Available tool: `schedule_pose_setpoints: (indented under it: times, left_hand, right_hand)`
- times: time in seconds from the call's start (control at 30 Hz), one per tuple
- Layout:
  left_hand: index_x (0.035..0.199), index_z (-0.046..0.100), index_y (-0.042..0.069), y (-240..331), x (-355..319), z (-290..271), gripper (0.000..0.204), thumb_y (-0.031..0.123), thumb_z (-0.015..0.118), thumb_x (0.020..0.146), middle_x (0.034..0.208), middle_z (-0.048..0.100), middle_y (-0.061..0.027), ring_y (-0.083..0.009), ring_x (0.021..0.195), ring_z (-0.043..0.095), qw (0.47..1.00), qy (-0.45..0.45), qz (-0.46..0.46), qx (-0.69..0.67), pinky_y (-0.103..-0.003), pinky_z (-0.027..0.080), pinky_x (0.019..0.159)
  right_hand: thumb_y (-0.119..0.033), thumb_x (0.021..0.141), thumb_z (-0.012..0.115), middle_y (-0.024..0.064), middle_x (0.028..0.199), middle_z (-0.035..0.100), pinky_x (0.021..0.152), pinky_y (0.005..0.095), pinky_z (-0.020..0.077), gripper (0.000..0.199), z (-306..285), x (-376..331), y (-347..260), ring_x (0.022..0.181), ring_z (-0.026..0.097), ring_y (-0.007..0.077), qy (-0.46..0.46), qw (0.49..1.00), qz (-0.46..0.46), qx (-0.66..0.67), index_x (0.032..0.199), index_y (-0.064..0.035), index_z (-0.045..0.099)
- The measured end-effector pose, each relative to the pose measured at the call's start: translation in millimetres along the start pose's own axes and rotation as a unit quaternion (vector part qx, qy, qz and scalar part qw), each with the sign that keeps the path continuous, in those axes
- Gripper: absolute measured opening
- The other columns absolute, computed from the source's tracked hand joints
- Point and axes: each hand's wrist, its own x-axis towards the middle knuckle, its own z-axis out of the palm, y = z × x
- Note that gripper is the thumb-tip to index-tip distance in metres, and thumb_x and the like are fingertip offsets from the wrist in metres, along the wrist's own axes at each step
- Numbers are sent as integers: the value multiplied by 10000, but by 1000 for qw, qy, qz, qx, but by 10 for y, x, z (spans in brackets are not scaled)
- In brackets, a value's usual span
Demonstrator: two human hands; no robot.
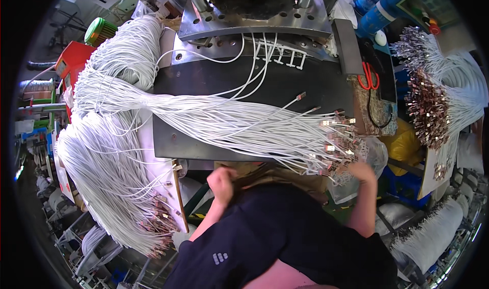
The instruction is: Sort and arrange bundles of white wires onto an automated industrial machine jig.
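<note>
- A long bundle of white cables [224, 118] stretches across the dark tabletop [198, 80] at the center of the frame, its metal-tipped connectors [330, 148] fanned out at center right.
- The worker's right hand [362, 172], blurred, is at the lower edge of those connectors, right of center; whether its fingers grip any of them cannot be told.
- The left hand [220, 184] is clenched in a fist below the tabletop's near edge, just left of the lower center, apart from the bundle.
- A few strands rise from the bundle toward a heavy metal machine [254, 24] at top center, beside a white plastic frame [280, 48].
- Red-handled scissors [368, 76] lie at upper right, near a dark gray block [347, 47].
- Coiled white cable [130, 47] is heaped at upper left, with a second cable bundle [107, 161] spilling toward the lower left.
- Another stock of cables [458, 80] fills the right edge of the frame, its connectors facing left.
- A clear plastic bag [379, 156] hangs by the right hand; a yellow bag [405, 149] sits farther right.
</note>
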Motion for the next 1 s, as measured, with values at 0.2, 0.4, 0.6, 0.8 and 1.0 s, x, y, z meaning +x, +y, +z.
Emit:
schedule_pose_setpoints:
  times: [0.2,0.4,0.6,0.8,1.0]
  left_hand:
    - [1047,684,37,1183,585,149,313,294,693,869,1003,680,-96,-329,907,645,874,-21,449,187,-391,520,784]
    - [1170,641,49,1601,1404,689,408,282,703,841,1160,631,-112,-334,1062,582,813,-135,471,315,-423,481,899]
    - [1139,660,55,1747,1791,842,319,248,680,886,1082,622,-107,-325,1009,575,812,-215,455,295,-400,484,842]
    - [1066,676,46,1787,1703,620,226,199,672,900,950,642,-96,-305,908,591,815,-265,439,270,-397,493,762]
    - [1005,677,47,2051,1691,604,147,171,651,932,797,652,-112,-309,713,603,933,-128,316,118,-365,489,661]
  right_hand:
    - [-303,1001,540,169,1030,730,675,304,522,396,-991,-413,-1324,774,687,207,35,861,-323,392,1070,61,681]
    - [-211,1002,539,136,1435,520,1142,404,317,299,-706,706,-2913,1335,479,327,293,764,-521,-242,1221,-59,674]
    - [-213,997,527,128,1198,678,1071,382,403,297,-926,628,-2560,1195,594,270,236,831,-501,55,1132,-21,709]
    - [-259,1013,512,53,777,695,703,340,519,374,-381,-271,-233,720,674,204,667,705,-107,214,871,26,708]
    - [-213,1004,570,120,1137,673,915,336,492,289,541,-153,563,1068,635,219,602,792,-41,95,1121,34,663]
